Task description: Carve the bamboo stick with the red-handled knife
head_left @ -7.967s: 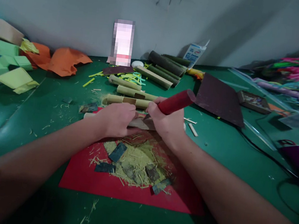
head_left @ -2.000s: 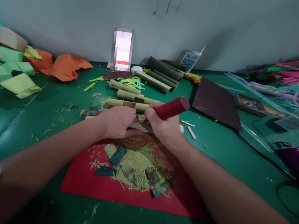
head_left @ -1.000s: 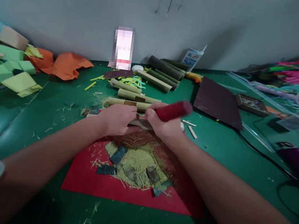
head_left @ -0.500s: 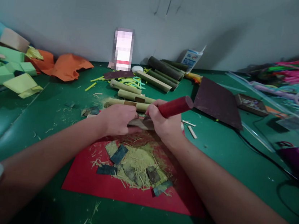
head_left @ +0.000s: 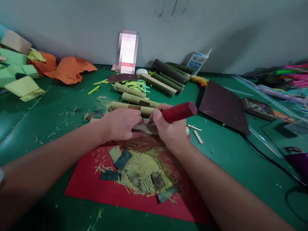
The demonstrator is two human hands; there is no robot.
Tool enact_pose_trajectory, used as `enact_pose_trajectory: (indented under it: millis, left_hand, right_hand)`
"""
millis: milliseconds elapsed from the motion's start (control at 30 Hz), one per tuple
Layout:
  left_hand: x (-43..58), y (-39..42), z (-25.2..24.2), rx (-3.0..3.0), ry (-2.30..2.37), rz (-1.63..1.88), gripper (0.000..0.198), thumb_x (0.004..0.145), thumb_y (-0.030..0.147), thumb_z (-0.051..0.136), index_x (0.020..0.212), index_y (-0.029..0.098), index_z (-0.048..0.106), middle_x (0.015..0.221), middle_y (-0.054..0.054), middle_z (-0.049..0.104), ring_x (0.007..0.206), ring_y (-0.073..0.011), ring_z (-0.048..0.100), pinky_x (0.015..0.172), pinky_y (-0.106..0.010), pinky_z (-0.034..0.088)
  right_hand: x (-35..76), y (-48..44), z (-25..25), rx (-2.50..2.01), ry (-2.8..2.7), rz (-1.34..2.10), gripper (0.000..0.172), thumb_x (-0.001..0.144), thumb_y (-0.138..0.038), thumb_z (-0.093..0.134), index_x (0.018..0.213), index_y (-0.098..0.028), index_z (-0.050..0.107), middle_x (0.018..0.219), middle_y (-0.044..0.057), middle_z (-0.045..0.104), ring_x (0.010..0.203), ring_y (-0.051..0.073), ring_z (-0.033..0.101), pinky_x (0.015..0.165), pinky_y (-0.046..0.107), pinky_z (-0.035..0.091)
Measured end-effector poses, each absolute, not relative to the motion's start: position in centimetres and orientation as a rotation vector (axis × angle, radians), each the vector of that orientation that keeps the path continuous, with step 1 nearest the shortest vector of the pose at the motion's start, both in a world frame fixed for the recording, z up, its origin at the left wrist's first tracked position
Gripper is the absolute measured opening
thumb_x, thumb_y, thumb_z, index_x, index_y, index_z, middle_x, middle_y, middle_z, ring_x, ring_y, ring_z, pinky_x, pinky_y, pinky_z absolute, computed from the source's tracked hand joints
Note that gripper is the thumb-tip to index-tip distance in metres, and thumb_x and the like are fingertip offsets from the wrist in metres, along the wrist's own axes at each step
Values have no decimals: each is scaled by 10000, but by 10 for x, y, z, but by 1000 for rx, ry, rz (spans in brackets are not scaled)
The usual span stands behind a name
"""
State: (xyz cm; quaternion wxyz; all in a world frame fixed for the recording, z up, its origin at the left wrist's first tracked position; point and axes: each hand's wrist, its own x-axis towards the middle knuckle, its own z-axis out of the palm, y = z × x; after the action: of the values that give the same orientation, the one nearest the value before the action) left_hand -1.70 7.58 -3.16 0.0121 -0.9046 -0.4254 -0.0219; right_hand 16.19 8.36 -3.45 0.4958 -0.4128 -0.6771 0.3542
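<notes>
The left hand [head_left: 120, 123] was closed over a pale, stripped length of bamboo [head_left: 142, 128], which was held across the far edge of a red rectangular sheet [head_left: 89, 184] on the green counter [head_left: 58, 118]. Only a short stretch of the bamboo was exposed between the two hands, and its left end projected beyond the left hand. The right hand [head_left: 169, 129] was clenched around a red cylindrical tool handle [head_left: 179, 112], which was tilted up and to the right. The working end was hidden under the fingers, so its contact with the bamboo could not be confirmed. The two hands were set just beside each other. A heap of yellow-green shavings [head_left: 140, 170], mixed with dark bark chips, was spread on the sheet directly below the hands. Just beyond the hands, three pale bamboo tubes [head_left: 132, 108] were laid roughly parallel, and darker green tubes [head_left: 167, 71] were stacked near the wall. A dark brown flat sheet [head_left: 222, 106] was laid to the right, well apart.
</notes>
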Motion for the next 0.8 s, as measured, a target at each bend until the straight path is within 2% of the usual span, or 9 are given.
enact_pose_trajectory:
  millis: [267,433,567,800]
  left_hand:
    - [-17,75,-30,-2810,-1316,-40,393,914,508,575,1016,141,672,968,-114,668,891,-266,648,729,-351,483]
    - [-16,76,-29,-2858,-1298,-7,406,949,514,536,1027,143,679,984,-103,670,917,-256,650,752,-349,482]
    - [-17,77,-29,-2833,-1313,1,451,932,558,536,974,131,677,948,-101,665,874,-257,648,726,-350,471]
    - [-17,75,-30,-2827,-1328,-7,405,926,514,549,1001,133,663,954,-106,663,875,-257,639,723,-349,464]
  right_hand:
    - [162,83,-30,-983,-1705,874,175,742,-297,547,589,-222,507,578,-34,485,555,107,408,541,280,333]
    - [163,85,-31,-1011,-1700,1030,166,680,-252,534,532,-224,464,537,-33,484,537,108,432,524,276,337]
    - [163,91,-33,-1064,-1537,910,176,700,-265,514,532,-222,482,524,-38,459,522,103,411,505,269,331]
    - [162,95,-39,-1042,-1599,910,165,724,-277,537,576,-217,493,582,-38,491,565,106,447,549,280,352]
